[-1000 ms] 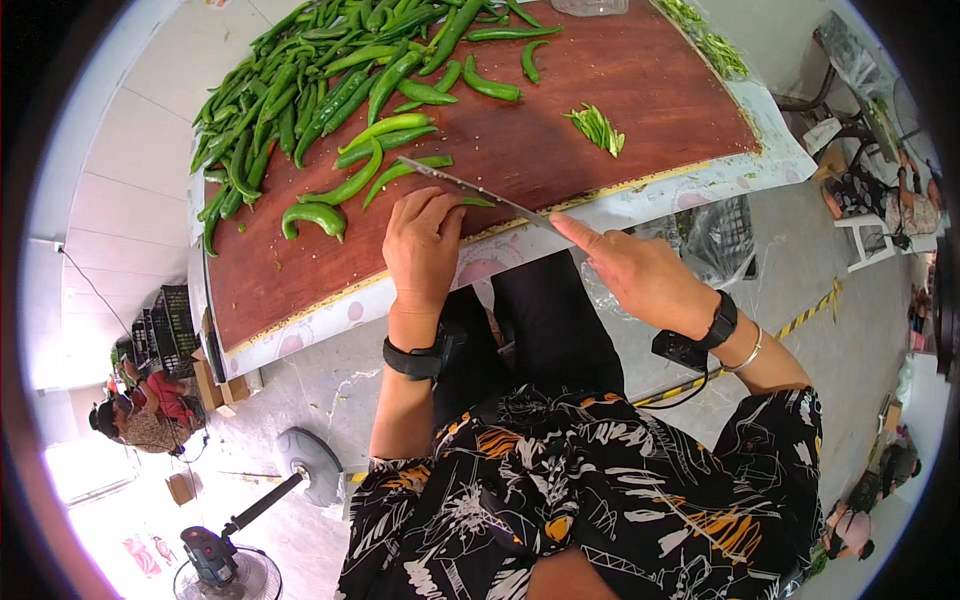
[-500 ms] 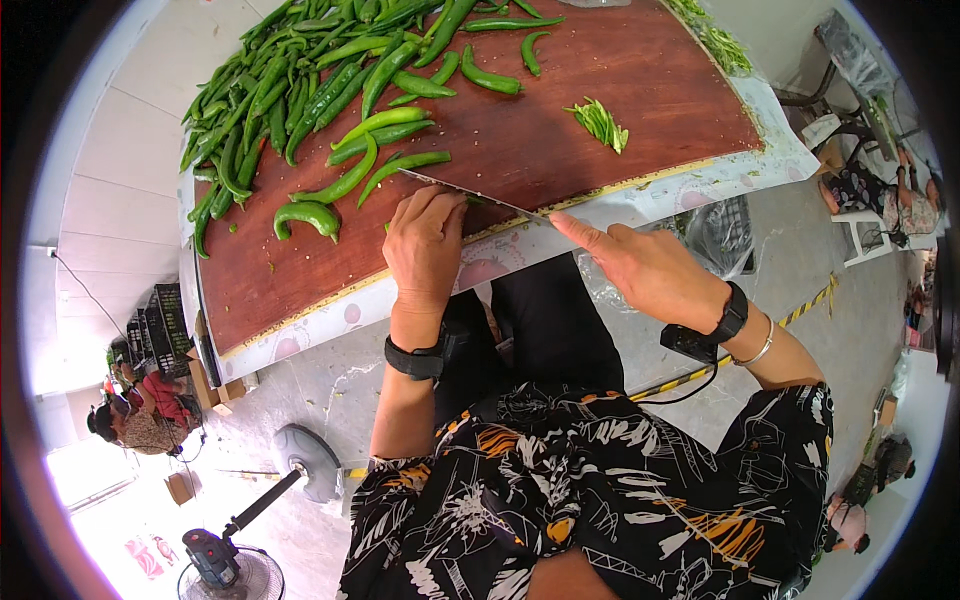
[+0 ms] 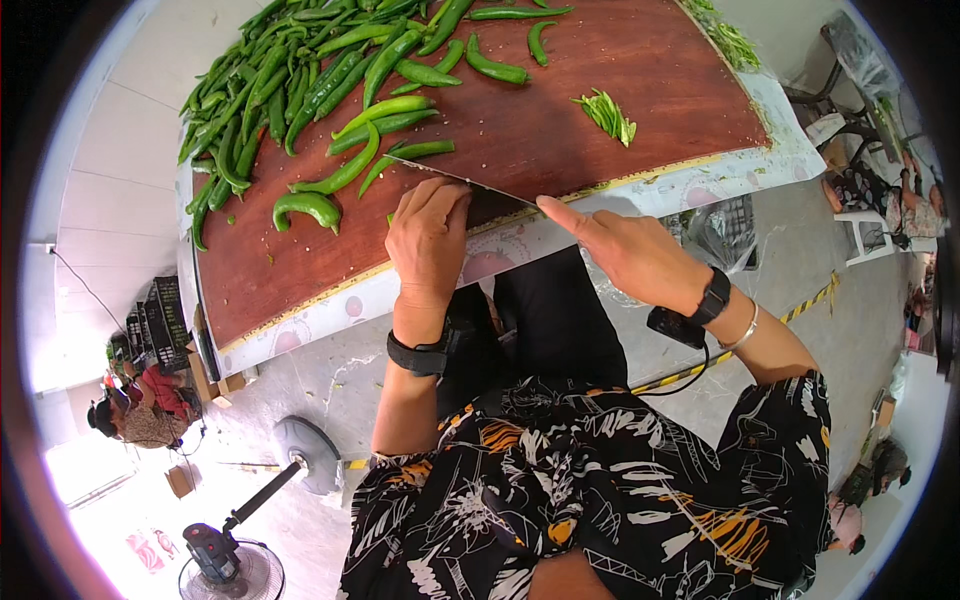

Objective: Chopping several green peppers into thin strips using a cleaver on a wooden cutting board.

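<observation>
My right hand (image 3: 635, 255) is closed on the knife handle, its index finger stretched toward the blade. The thin knife (image 3: 480, 184) slants up and left, its edge against the fingers of my left hand (image 3: 428, 240). That hand's fingers are bent and pressed down at the board's near edge. The green tip of a chili pepper (image 3: 390, 218) peeks out beside it; the rest is hidden under the fingers. Just beyond the blade lie several whole green chilies (image 3: 345, 172). Thin green chili strips (image 3: 608, 117) form a small heap to the right.
A large pile of green chilies (image 3: 270, 85) covers the far left of the red-brown board (image 3: 520, 135). More cut strips (image 3: 735, 45) lie along its far right edge. A patterned white cover (image 3: 700, 190) shows around the board. A standing fan (image 3: 225, 560) is at lower left; people sit farther off.
The knife and my right hand have shifted slightly left and away from me. My left hand stays pressed in nearly the same place. The view has moved a little.
</observation>
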{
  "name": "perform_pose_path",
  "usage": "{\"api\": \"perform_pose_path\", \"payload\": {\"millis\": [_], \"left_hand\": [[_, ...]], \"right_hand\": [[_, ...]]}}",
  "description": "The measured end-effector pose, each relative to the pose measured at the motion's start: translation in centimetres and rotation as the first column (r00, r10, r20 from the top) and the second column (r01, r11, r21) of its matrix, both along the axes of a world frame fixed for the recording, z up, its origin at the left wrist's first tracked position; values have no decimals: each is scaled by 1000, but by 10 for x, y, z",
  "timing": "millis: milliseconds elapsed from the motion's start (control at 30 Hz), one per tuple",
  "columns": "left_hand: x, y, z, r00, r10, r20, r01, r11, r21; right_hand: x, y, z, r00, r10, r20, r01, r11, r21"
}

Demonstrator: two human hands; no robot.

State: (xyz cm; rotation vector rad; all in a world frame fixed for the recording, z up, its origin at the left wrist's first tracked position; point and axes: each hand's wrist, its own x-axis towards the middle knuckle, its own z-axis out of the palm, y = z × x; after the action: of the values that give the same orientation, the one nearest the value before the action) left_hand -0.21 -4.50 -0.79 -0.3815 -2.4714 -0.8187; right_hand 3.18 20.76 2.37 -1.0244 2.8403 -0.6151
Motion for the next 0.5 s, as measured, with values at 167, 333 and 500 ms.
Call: {"api": "perform_pose_path", "payload": {"millis": [167, 333, 500], "left_hand": [[2, 0, -6, 1000, -6, -8, 6, 998, 68], [2, -3, -8, 998, -5, -67, 8, 999, 48], [3, -2, -7, 1000, 7, 6, -8, 998, 59]], "right_hand": [[-1, 5, -6, 999, -33, -7, 33, 997, -69], [10, 6, 13, 999, -47, 20, 47, 999, -1], [10, 8, 15, 997, -28, 72, 22, 996, 88]]}}
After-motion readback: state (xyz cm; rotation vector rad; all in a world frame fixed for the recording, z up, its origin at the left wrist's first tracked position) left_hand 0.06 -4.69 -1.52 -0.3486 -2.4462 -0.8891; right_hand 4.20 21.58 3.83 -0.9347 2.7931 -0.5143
